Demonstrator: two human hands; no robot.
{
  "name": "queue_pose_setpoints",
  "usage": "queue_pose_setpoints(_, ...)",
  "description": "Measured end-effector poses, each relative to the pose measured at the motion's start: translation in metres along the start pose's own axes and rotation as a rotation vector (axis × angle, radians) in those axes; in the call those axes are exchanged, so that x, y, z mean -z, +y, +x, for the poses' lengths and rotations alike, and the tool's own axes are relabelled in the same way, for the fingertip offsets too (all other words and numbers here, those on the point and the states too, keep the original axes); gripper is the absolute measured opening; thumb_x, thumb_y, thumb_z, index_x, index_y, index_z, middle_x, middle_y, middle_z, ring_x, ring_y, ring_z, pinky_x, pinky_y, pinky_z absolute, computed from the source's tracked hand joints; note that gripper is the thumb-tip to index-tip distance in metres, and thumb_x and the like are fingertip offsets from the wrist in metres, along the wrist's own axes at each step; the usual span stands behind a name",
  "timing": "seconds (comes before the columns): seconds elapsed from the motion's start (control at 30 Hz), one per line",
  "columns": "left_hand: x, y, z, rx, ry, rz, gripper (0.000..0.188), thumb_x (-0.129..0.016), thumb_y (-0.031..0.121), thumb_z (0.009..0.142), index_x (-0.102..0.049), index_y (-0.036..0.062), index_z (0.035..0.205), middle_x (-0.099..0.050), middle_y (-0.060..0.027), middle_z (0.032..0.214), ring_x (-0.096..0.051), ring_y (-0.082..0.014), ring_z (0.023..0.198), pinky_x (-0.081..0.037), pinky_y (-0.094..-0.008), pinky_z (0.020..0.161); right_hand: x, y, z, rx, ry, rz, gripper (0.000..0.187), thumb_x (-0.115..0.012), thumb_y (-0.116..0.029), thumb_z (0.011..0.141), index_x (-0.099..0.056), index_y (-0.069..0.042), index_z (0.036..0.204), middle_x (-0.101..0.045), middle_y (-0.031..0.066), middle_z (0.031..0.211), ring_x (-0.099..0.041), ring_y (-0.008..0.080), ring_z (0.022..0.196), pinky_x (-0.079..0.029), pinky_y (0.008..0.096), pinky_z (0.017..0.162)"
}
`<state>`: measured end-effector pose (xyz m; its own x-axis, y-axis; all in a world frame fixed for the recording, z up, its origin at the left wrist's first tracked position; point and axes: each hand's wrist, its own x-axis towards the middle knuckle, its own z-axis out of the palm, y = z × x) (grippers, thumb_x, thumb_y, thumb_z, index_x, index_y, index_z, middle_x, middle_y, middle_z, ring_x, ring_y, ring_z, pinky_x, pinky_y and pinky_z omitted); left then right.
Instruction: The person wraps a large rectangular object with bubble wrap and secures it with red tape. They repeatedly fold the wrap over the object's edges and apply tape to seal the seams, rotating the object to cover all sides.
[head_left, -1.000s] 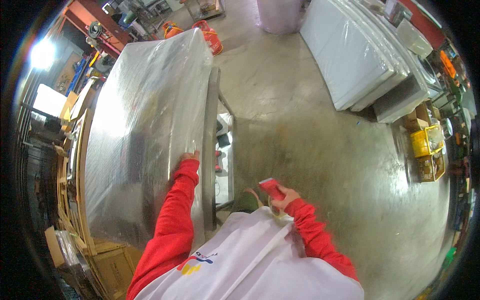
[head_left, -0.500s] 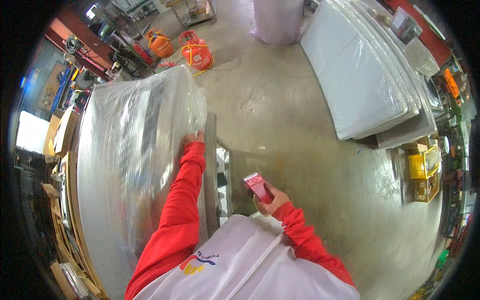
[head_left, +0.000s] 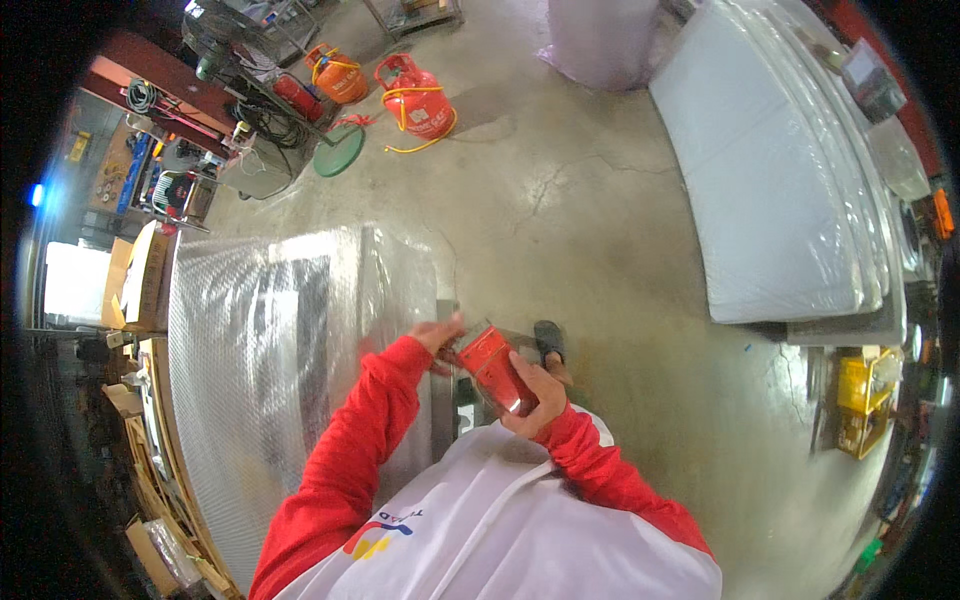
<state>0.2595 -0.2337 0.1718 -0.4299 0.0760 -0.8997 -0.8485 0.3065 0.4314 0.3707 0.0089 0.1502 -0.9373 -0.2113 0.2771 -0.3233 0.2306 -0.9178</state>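
R hand (head_left: pixel 540 395): gripping red handheld dispenser (head_left: pixel 487 360), ahead of white shirt (head_left: pixel 470 530), just R of plastic-wrapped blk (head_left: pixel 250 350). L hand (head_left: pixel 438 338): at dispenser's far end, can't tell if pinching or spread b/c blur.

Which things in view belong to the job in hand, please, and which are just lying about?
Part of the job, it seems: red hand tool in the right hand, left hand at its front end; bubble-wrapped item alongside.

Apparently lying about: red gas cylinder, orange gas cylinder, green disc, wrapped white panels, yellow crate.
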Motion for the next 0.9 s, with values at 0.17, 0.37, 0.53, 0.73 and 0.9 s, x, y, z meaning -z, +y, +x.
queue_pose_setpoints(0.17,0.02,0.019,0.015,-0.149,0.088,0.014,0.061,-0.065,0.051,0.084,-0.059,0.0008,0.119,-0.067,-0.014,0.095,-0.066,-0.0242,0.061,-0.057,-0.0371,0.051,0.01,0.018,0.065,0.045,-0.1,0.044,0.088,-0.076,-0.021,0.061,-0.04,-0.006,0.14,-0.061,0.0186,0.091,-0.06,0.0364,0.073,-0.052,0.0413,0.066)
queue_pose_setpoints(0.37,0.04,0.087,0.052,-0.397,0.342,0.74,0.033,-0.065,0.034,0.084,-0.07,0.0018,0.087,-0.068,-0.0172,0.075,-0.067,-0.0234,0.064,-0.054,-0.0398,0.061,0.004,0.046,0.105,-0.215,-0.18,0.264,0.085,-0.074,-0.02,0.067,-0.037,-0.006,0.143,-0.063,0.0188,0.107,-0.063,0.0293,0.089,-0.051,0.0355,0.079)
queue_pose_setpoints(0.53,0.113,0.191,0.142,-0.231,0.417,1.446,0.036,-0.067,0.035,0.074,-0.069,-0.0005,0.081,-0.068,-0.0214,0.084,-0.067,-0.0343,0.078,-0.053,-0.0439,0.07,-0.027,0.072,0.116,-0.587,-0.228,0.638,0.079,-0.069,-0.017,0.074,-0.035,-0.004,0.145,-0.059,0.011,0.122,-0.055,0.0136,0.107,-0.041,0.0275,0.097)
queue_pose_setpoints(0.73,0.17,0.163,0.163,0.2,0.079,1.764,0.044,-0.058,0.041,0.078,-0.069,0.0052,0.1,-0.067,-0.0192,0.103,-0.064,-0.0355,0.095,-0.049,-0.0464,0.083,-0.078,0.096,0.138,-0.637,-0.396,1.011,0.071,-0.069,-0.015,0.077,-0.041,-0.003,0.141,-0.061,0.0035,0.113,-0.054,0.011,0.101,-0.041,0.026,0.094)
queue_pose_setpoints(0.9,0.152,0.174,0.134,0.219,0.327,1.928,0.041,-0.053,0.043,0.083,-0.07,0.012,0.105,-0.066,-0.0166,0.112,-0.061,-0.0343,0.104,-0.046,-0.0479,0.09,-0.095,0.112,0.147,-0.665,-0.445,0.95,0.064,-0.068,-0.014,0.08,-0.045,-0.002,0.138,-0.059,0.0007,0.114,-0.052,0.009,0.1,-0.043,0.0233,0.088)
